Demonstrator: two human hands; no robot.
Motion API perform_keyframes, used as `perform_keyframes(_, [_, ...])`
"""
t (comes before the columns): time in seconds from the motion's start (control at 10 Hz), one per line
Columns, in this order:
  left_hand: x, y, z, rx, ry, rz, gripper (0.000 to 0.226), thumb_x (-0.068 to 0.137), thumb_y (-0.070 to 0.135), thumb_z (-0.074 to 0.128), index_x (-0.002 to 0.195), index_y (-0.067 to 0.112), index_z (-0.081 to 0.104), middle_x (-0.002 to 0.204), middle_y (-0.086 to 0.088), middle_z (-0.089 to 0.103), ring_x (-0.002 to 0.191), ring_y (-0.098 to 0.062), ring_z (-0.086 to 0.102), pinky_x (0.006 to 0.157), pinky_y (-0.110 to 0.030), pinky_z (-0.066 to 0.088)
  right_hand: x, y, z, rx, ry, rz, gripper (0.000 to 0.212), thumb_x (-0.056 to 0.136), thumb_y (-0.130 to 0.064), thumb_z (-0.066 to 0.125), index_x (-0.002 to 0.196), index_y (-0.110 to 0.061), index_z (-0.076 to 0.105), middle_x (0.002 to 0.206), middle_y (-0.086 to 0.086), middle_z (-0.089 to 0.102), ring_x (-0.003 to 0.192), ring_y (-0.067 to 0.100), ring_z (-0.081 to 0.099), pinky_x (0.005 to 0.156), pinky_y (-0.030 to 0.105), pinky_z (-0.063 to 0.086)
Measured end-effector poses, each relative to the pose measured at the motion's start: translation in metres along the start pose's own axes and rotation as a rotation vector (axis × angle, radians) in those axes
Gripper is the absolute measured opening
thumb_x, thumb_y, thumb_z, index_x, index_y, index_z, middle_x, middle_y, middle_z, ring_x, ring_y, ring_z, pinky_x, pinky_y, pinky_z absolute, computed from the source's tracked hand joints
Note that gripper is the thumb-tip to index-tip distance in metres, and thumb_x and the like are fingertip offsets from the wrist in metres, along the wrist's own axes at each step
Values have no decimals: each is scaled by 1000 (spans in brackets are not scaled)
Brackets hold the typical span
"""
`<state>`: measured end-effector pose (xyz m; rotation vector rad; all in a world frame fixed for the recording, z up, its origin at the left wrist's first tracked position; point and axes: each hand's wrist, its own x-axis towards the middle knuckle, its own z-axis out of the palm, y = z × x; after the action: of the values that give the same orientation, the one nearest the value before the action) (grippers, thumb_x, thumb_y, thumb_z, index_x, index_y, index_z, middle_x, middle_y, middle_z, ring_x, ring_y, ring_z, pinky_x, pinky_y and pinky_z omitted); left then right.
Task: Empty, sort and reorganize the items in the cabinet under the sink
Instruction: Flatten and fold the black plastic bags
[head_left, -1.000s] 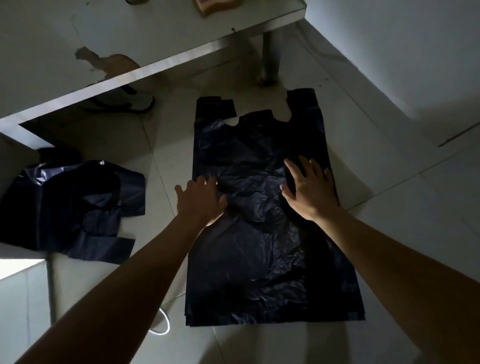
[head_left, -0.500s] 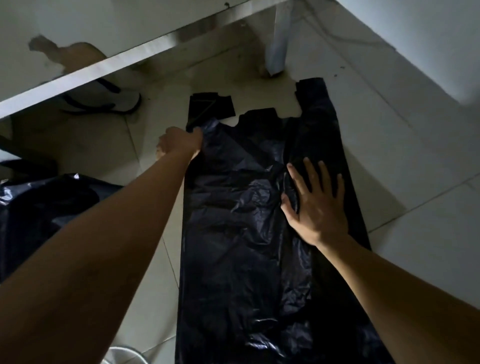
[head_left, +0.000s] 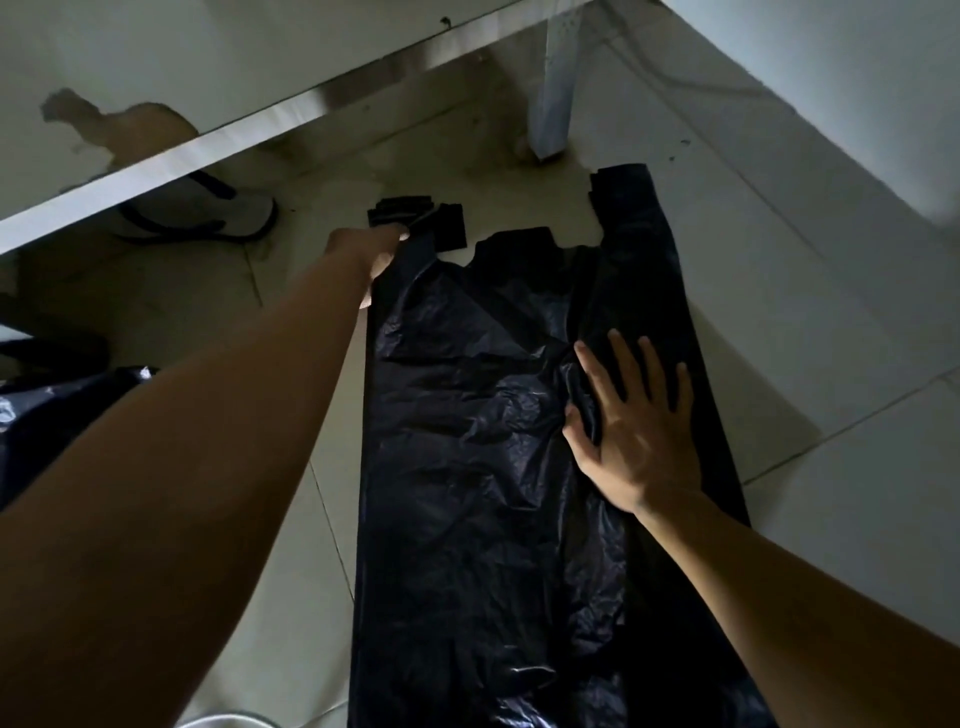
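A large black plastic bag lies spread flat on the pale tiled floor, its two handles pointing away from me. My left hand is stretched far forward and pinches the bag's left handle at the top left corner. My right hand lies flat on the right side of the bag with the fingers spread, pressing the plastic down. The right handle lies straight on the floor.
A second crumpled black bag lies at the far left. A white sandal sits under a low white shelf edge. A white leg stands beyond the bag. A white wall runs along the right.
My left hand has left the middle of the bag, reached forward along its left edge and closed on the left handle. The right hand has stayed pressed on the bag.
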<state>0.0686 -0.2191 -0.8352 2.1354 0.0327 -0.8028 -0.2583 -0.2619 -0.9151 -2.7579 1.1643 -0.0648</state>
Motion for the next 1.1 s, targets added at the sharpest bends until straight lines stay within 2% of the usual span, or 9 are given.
perform_keyframes(0.1, [4, 10, 0, -58, -78, 10, 26, 91, 29, 67, 109, 11, 62, 92, -4, 65, 72, -15, 62, 41, -17, 48, 0, 0, 0, 2, 5, 2, 71, 92, -61, 32, 157, -38, 16, 166, 2, 15, 153, 28, 9, 121, 57, 9])
perform_keyframes(0.2, [9, 15, -4, -152, -138, 4, 36, 90, 31, 63, 121, 11, 63, 114, -8, 68, 94, -22, 68, 59, -25, 56, 0, 1, 0, 8, 2, 3, 71, 92, -60, 33, 157, -38, 17, 166, 1, 15, 153, 28, 9, 121, 57, 9])
perform_keyframes(0.3, [11, 20, -7, -152, -80, 61, 25, 92, 29, 61, 112, 15, 63, 99, -1, 65, 87, -17, 64, 65, -24, 51, 1, 0, 0, 5, 1, 2, 70, 92, -60, 33, 157, -38, 17, 166, 1, 15, 153, 28, 9, 121, 58, 9])
perform_keyframes(0.4, [50, 15, -11, -37, 38, 121, 11, 89, 38, 57, 89, 27, 54, 93, 4, 56, 94, -17, 60, 75, -26, 50, 1, 0, -1, 9, 4, 3, 70, 92, -60, 33, 156, -38, 19, 166, 1, 16, 153, 28, 10, 121, 57, 9])
perform_keyframes(0.5, [146, -18, -10, 161, 139, 158, 27, 66, 55, 54, 73, 33, 41, 98, -1, 52, 112, -28, 57, 89, -35, 47, 0, 0, -1, 13, 6, 4, 70, 91, -59, 34, 156, -38, 19, 166, 1, 16, 153, 27, 10, 121, 57, 8])
perform_keyframes(0.6, [51, -5, -4, 323, 176, 180, 49, 81, 48, 54, 100, 3, 56, 108, -5, 57, 103, -26, 54, 88, -34, 47, 0, -1, -2, 13, 0, 2, 71, 91, -59, 34, 156, -38, 18, 166, 1, 16, 153, 27, 10, 121, 57, 9])
perform_keyframes(0.7, [12, -6, 13, 397, 198, 149, 68, 89, 53, 58, 132, 0, 50, 132, -12, 54, 119, -30, 54, 92, -33, 46, 0, 0, -1, 12, 1, 5, 70, 91, -59, 35, 156, -38, 19, 166, 1, 16, 153, 28, 10, 121, 57, 9])
perform_keyframes(0.9, [14, -2, 18, 551, 237, 176, 79, 84, 57, 65, 135, 0, 47, 141, -20, 49, 127, -35, 51, 100, -40, 45, 1, -1, -1, 19, 10, 3, 70, 91, -58, 37, 156, -37, 20, 165, 1, 17, 153, 28, 11, 121, 57, 8])
perform_keyframes(1.1, [18, 3, 15, 572, 297, 152, 62, 82, 35, 71, 129, 0, 51, 137, -21, 52, 126, -37, 51, 101, -47, 47, 1, 0, 0, 18, -1, 5, 70, 91, -58, 36, 156, -37, 20, 166, 1, 16, 153, 28, 11, 121, 57, 8])
